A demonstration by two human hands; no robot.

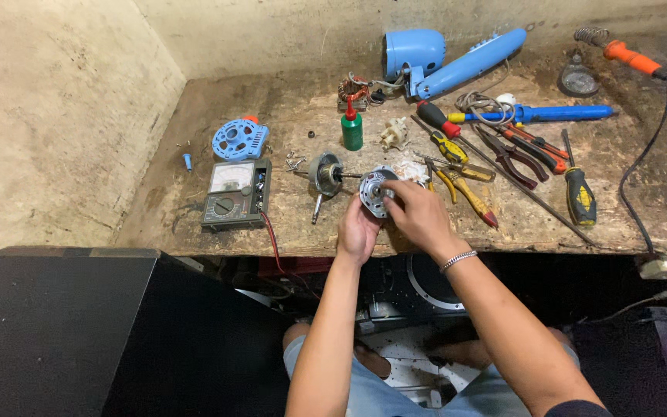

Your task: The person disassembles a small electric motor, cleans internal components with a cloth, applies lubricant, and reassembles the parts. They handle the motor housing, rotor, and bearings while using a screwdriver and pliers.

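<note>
My left hand [357, 229] holds a round silver motor housing [375, 188] from below, just above the front of the wooden workbench [287, 224]. My right hand [418, 212] rests on the housing's right side, its fingers at the centre. A rotor with a shaft [326, 174] lies on the bench just left of the housing. A silver bracelet sits on my right wrist.
A multimeter [235, 193] with a red lead, a blue plastic disc [239, 139], a green bottle [351, 127], a copper-wound stator [354, 91], a blue fan body [445, 58], pliers [465, 189], screwdrivers [579, 189], a soldering iron [634, 58] lie around. A black box [79, 332] stands at lower left.
</note>
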